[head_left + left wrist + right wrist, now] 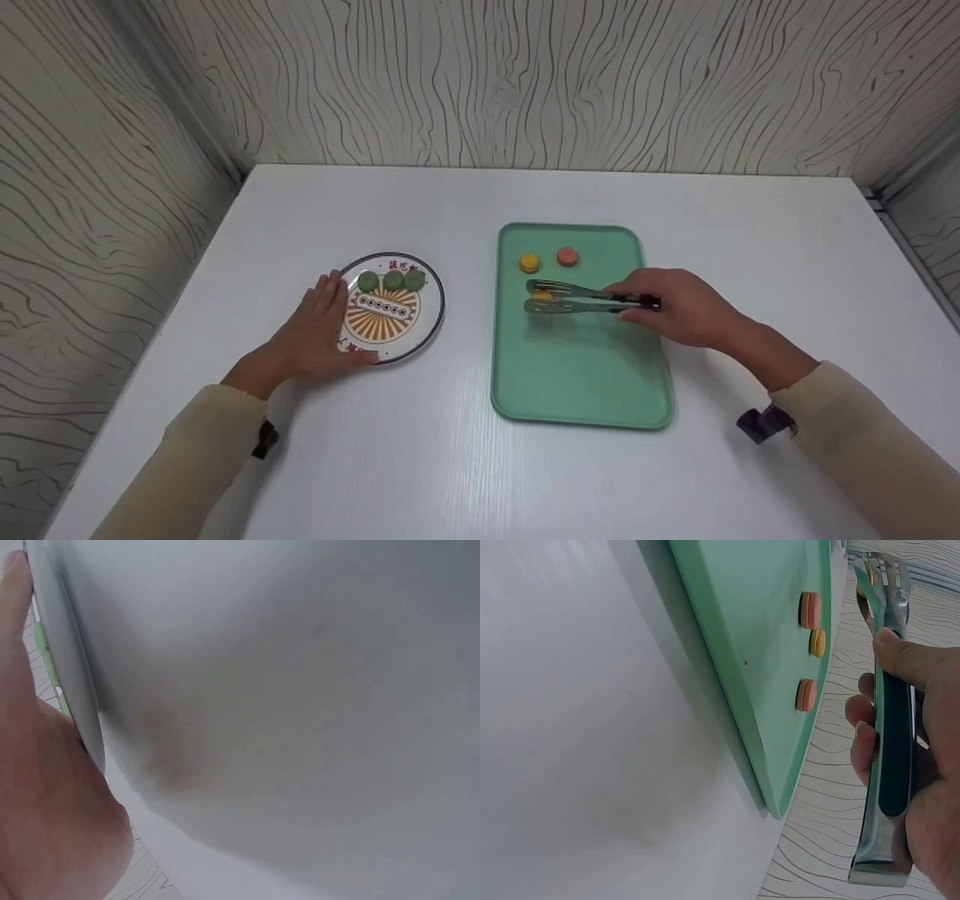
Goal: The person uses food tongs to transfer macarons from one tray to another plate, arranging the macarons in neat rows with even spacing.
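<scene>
My right hand grips the handle of metal tongs over the green tray. A yellow macaron sits between the tong blades, low above the tray. A second yellow macaron and an orange macaron lie at the tray's far end. In the right wrist view my fingers wrap the tongs, and three macarons show on the tray. My left hand rests flat, fingers straight, on the left rim of a patterned plate holding three green macarons.
The white table is boxed in by wood-grain walls on the left, back and right. In the left wrist view only the plate's rim, my finger and the table surface show.
</scene>
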Demonstrator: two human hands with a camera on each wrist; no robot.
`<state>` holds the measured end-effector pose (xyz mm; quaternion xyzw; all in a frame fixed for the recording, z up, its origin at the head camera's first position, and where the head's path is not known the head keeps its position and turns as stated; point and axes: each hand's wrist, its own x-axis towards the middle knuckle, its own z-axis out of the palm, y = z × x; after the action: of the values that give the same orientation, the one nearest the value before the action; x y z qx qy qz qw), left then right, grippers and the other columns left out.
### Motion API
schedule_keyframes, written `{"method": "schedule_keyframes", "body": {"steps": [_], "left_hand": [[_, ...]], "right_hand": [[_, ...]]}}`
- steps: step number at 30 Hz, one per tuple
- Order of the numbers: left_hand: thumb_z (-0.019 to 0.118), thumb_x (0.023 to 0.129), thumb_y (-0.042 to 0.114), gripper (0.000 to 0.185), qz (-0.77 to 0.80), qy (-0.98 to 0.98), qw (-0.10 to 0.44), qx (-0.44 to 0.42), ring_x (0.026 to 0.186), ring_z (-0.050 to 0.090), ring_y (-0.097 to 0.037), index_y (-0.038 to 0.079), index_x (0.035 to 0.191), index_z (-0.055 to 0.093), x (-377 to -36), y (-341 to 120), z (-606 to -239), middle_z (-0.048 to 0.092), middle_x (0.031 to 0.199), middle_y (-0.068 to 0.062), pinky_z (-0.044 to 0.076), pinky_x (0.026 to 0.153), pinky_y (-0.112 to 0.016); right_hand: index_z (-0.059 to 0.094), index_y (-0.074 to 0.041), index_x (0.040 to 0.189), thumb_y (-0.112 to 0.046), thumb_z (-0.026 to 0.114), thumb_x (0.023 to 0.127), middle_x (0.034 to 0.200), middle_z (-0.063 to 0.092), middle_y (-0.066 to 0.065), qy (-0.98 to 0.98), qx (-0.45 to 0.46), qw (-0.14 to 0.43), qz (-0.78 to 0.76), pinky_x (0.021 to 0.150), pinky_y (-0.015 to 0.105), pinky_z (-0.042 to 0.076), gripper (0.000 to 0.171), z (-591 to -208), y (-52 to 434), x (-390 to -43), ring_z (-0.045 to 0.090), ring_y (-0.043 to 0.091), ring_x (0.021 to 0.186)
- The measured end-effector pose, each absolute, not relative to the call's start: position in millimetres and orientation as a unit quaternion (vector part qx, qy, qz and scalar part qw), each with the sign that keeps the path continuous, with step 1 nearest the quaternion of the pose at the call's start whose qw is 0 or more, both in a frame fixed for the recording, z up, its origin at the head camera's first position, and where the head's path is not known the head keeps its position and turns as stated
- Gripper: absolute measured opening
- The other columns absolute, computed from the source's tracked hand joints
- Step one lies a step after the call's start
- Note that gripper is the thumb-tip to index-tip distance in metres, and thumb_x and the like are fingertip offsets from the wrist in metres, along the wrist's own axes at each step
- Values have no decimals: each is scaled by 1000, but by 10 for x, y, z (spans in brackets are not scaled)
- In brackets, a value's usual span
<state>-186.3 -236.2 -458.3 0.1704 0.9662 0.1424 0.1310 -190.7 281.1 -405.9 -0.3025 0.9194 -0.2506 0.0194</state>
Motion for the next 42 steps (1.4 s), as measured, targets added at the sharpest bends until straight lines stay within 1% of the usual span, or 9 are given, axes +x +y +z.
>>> {"method": "schedule_keyframes", "body": {"steps": [7,18,26,29,35,38,42], "left_hand": [[64,81,76,131,146,966,134,168,155,-7,-42,-11,158,3,-1865,-2361,-4574,-5,167,-28,5,124,-56],[64,82,75,130,134,968,127,173,154,-4,-44,-13,157,5,-1876,-2374,-4591,-2,167,-29,7,124,-56],[64,82,74,129,135,967,130,174,154,-5,-44,-13,157,4,-1874,-2364,-4576,-3,167,-29,6,124,-57],[64,82,75,130,137,966,130,174,154,-6,-44,-13,157,4,-1878,-2370,-4577,-4,167,-29,6,124,-57],[64,82,75,130,133,967,129,177,154,-6,-44,-13,157,4,-1885,-2380,-4584,-4,166,-29,7,124,-57],[64,82,75,130,139,966,129,176,154,-5,-44,-13,157,4,-1883,-2376,-4581,-3,167,-29,6,124,-57],[64,82,75,130,150,964,131,174,154,-6,-44,-13,157,6,-1874,-2362,-4572,-3,167,-29,6,124,-57]], "right_hand": [[75,-11,122,-10,80,88,98,72,-6,918,-301,23,-259,63,26,45,34,-4005,2746,-1948,53,11,74],[76,-13,123,-16,79,91,97,70,-6,916,-305,28,-260,64,27,44,32,-3984,2565,-2001,52,11,74],[75,-10,121,-14,79,90,96,71,-3,907,-325,19,-267,64,29,44,31,-3970,2418,-2033,52,12,73],[76,-11,121,-13,79,90,97,71,-3,906,-325,18,-269,64,29,45,31,-3966,2358,-2034,52,12,73],[77,-16,116,-15,78,91,97,72,-9,903,-321,27,-283,62,27,45,25,-3974,2195,-2038,52,10,70],[78,-17,112,-15,78,91,92,71,-9,898,-331,28,-289,60,26,43,21,-3988,2102,-2039,51,10,67],[78,-14,112,-16,79,91,87,69,-7,898,-341,17,-279,63,27,43,21,-4001,1988,-2038,50,9,67]]}}
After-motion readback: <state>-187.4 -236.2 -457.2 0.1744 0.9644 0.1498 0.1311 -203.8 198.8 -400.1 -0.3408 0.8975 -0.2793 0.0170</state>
